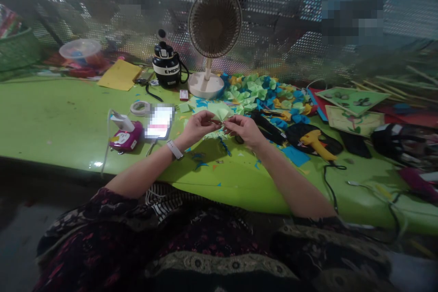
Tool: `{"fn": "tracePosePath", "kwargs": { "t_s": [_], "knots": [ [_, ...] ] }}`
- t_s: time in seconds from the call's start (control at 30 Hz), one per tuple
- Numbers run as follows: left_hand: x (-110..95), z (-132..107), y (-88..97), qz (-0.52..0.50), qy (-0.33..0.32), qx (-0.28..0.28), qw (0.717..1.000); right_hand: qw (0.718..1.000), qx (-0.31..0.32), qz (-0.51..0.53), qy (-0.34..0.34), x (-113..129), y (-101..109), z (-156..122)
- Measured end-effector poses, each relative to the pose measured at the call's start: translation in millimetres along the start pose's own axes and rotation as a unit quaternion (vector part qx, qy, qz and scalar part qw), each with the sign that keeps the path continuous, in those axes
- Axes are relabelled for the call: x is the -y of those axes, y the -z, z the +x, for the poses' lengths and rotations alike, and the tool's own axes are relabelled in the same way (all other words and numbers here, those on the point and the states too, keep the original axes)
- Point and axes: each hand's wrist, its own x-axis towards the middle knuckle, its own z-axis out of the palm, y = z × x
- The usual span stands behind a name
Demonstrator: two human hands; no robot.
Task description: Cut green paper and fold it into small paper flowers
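A pale green folded paper piece [221, 112], fanned out at the top like a small flower, is pinched between my hands above the table. My left hand [198, 128], with a white watch band at the wrist, grips its lower left side with fingertips closed. From the right, my right hand [247, 132] closes thumb and fingers on the base of the same paper. The exact fold between the fingertips is too small to make out. Just behind lies a heap of green, blue and yellow paper flowers [251, 89]. Paper scraps [201, 164] are scattered below my hands.
A fan [215, 23] and a black bottle [166, 66] stand at the back. Left of my hands are a lit phone [160, 122], a tape roll [139, 108] and a purple power block [126, 138]. A yellow glue gun [316, 143] lies right, with cables nearby.
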Motion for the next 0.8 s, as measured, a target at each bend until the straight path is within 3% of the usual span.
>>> {"fn": "tracePosePath", "kwargs": {
  "t_s": [0.3, 0.8],
  "knots": [
    [-0.6, -0.2, -1.2, -0.001, -0.001, -0.012, 1.0, 0.997, -0.006, -0.053, 0.064, 1.8, -1.5, -4.3],
    [0.2, -1.6, -3.6, 0.013, -0.015, -0.019, 1.0, 0.995, -0.004, -0.056, 0.088, 1.6, 1.6, -2.0]
  ]
}}
